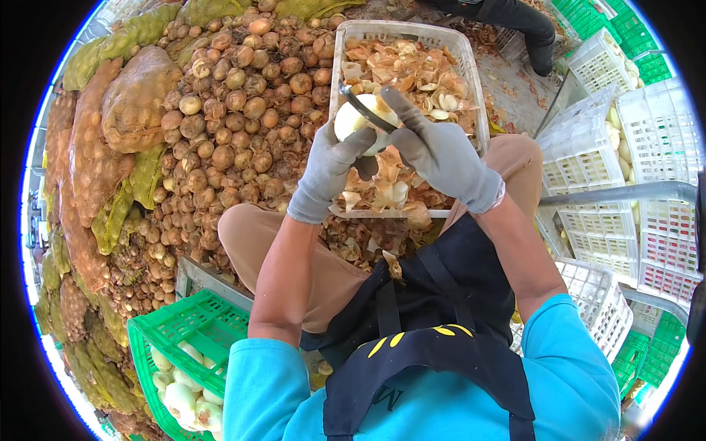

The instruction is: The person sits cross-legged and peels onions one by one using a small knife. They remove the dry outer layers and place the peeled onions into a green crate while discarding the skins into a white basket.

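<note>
My left hand (331, 165), in a grey coated glove, grips a mostly peeled white onion (353, 118) above a white plastic crate. A curved dark blade, apparently a peeling knife (367, 110), lies across the onion's face. My right hand (433, 146), gloved the same way, holds the knife, whose handle is hidden in the fingers. The right index finger is stretched out past the blade. Below both hands the white crate (481, 105) is filled with loose brown onion skins (397, 60) and a few pale onion pieces.
Unpeeled brown onions (237, 99) are heaped at the left, with mesh sacks of onions (140, 99) behind them. A green crate (182, 314) of peeled onions stands by my left elbow. White crates (584, 165) and a metal rail (618, 194) are at the right. Another person's leg (532, 33) shows at the top.
</note>
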Demonstrator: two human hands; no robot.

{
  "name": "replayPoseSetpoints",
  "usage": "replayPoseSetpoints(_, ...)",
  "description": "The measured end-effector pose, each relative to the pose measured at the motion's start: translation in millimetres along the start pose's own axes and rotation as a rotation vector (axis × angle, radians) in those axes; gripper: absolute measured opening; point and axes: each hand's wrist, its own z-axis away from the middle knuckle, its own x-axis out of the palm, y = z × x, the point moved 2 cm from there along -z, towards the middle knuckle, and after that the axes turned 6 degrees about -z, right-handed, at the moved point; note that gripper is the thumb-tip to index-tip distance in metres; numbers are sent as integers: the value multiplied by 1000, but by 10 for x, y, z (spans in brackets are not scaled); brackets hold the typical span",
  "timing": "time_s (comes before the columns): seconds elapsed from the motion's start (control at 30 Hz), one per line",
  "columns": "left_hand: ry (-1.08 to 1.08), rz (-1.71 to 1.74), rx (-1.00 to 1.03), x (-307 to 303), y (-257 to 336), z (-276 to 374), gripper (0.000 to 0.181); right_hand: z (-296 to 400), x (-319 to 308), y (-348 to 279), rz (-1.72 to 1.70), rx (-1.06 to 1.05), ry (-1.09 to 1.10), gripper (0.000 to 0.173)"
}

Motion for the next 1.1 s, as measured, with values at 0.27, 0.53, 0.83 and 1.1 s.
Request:
replayPoseSetpoints(0.27, 42, -118, 32, 67, 139, 45, 58, 82, 102, 79, -321, 59, 62, 65)
replayPoseSetpoints(0.53, 56, -93, 1, 63, 151, 79, 39, 47, 85, 36, -35, 74, 69, 65)
replayPoseSetpoints(0.83, -62, -36, 16, 12, 66, 126, 48, 69, 8, 159, -128, -1, 169, 50)
replayPoseSetpoints(1.1, -99, -2, 14, -48, 37, 140, 63, 155, 91, 53, -999, 364, 164, 45)
